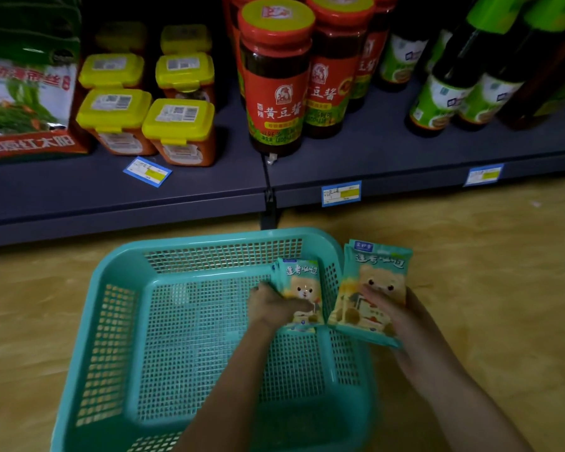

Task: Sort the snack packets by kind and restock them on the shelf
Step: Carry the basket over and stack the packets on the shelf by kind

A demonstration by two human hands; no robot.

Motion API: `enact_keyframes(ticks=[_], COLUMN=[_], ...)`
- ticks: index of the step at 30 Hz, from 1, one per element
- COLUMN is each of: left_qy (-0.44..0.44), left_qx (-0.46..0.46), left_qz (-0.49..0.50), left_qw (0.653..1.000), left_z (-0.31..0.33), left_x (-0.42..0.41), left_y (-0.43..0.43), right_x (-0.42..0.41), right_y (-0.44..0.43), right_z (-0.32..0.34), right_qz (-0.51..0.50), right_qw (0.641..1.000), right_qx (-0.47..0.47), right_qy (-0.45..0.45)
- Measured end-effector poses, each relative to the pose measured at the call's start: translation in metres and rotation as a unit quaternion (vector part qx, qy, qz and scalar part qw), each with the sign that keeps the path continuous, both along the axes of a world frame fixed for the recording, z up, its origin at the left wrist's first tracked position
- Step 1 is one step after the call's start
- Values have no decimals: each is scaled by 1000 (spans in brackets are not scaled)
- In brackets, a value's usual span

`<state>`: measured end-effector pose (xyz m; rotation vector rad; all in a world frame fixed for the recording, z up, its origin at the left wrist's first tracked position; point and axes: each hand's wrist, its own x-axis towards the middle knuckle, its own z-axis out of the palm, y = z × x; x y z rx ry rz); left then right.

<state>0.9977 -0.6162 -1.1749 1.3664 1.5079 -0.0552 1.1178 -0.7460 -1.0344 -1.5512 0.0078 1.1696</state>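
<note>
Teal bear packets (302,288) are being gripped in the left hand (274,305) over the basket (111,321), the right hand (388,308) clutching a matching stack (377,272); merging both, then shelving, looks next.

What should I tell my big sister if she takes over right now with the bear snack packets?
Left hand: gripping a small bunch of bear packets over the teal basket, near its right wall.
Right hand: gripping a bigger bunch of the same bear packets, just outside the basket over the floor.
Done: the basket looks emptied; both bunches look like the same kind.
Left: no bear packets are visible on the shelf yet. Join the bunches and put them there.
</note>
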Motion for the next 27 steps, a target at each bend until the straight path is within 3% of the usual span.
enact_keyframes(ticks=[7, 12, 16, 20, 27], left_qy=[-82, -195, -243, -268, -313], left_qx=[-1, -44, -22, 5, 90], left_qz=[31, 88, 154, 191, 196], left_qw=[996, 976, 957, 944, 925], left_z=[68, 194, 358, 539, 849], left_x=[-9, -64, -116, -164, -218], left_y=[-8, 13, 28, 37, 29], right_x=[1, -16, -36, -54, -91], right_y=[9, 25, 44, 57, 74], right_z=[11, 97, 231, 406, 697], right_qz=[6, 29, 76, 135, 185], right_qw=[1000, 999, 996, 988, 968], right_qx=[6, 1, 19, 79, 151], right_qy=[-7, 25, 32, -12, -79])
